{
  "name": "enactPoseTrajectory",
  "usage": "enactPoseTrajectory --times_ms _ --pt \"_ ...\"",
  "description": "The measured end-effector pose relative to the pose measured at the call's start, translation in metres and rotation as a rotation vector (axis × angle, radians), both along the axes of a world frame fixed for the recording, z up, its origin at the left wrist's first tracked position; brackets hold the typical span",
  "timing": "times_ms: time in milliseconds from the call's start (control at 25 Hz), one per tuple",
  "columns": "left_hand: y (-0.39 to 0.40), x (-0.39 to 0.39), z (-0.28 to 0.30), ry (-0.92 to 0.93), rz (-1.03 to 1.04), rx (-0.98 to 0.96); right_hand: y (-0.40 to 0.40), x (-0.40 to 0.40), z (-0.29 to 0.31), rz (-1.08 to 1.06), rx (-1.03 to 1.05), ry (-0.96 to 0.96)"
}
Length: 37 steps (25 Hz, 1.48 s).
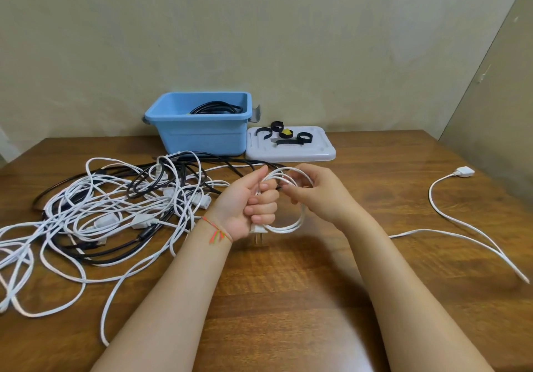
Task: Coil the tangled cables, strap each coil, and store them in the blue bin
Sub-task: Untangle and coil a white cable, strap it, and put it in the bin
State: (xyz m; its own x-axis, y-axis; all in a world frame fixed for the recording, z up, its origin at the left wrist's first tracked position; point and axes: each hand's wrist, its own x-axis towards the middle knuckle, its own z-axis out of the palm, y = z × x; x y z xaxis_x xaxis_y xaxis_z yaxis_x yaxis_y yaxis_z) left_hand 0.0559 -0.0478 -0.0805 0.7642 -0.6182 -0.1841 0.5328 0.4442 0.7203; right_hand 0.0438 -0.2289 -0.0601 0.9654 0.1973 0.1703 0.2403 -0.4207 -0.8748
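fingers of left hand (253,198) clenched round white cable coil (291,221), plug hanging below fist; right hand (311,190) pinches a loop onto it. step: coiling. loose tail (450,216) trails right across table (288,285). next: wind in tail, then fetch strap (291,142) from lid beside blue bin (202,135).

The wooden table (288,299) carries a blue bin (202,132), grey lid (323,152), tangled cables (101,213) and a loose white cable (461,227).
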Motion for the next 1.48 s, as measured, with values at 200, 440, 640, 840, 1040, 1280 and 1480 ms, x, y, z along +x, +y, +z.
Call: enactPoseTrajectory --times_ms 200,440,640,840,1040,1280,1480 --pt "0.0 0.002 -0.002 -0.007 0.148 0.052 -0.004 0.0 0.001 -0.073 -0.004 -0.005" --pt "-0.002 -0.001 0.0 0.005 0.045 -0.017 -0.009 0.008 -0.003 -0.102 0.046 -0.015" --pt "0.002 -0.003 0.003 -0.068 -0.013 0.05 -0.004 0.009 -0.008 -0.104 -0.015 -0.067" --pt "0.002 0.0 -0.001 0.018 0.044 -0.049 -0.01 0.005 -0.002 -0.042 0.087 0.093" --pt "0.013 0.014 -0.005 0.174 0.516 -0.17 -0.029 0.013 -0.004 -0.211 -0.044 0.081" --pt "0.021 0.018 -0.008 0.137 0.761 -0.131 -0.042 0.018 -0.005 -0.271 -0.05 0.1" --pt "0.008 0.007 0.006 -0.075 0.611 -0.033 -0.014 0.011 -0.006 -0.202 -0.67 0.025"
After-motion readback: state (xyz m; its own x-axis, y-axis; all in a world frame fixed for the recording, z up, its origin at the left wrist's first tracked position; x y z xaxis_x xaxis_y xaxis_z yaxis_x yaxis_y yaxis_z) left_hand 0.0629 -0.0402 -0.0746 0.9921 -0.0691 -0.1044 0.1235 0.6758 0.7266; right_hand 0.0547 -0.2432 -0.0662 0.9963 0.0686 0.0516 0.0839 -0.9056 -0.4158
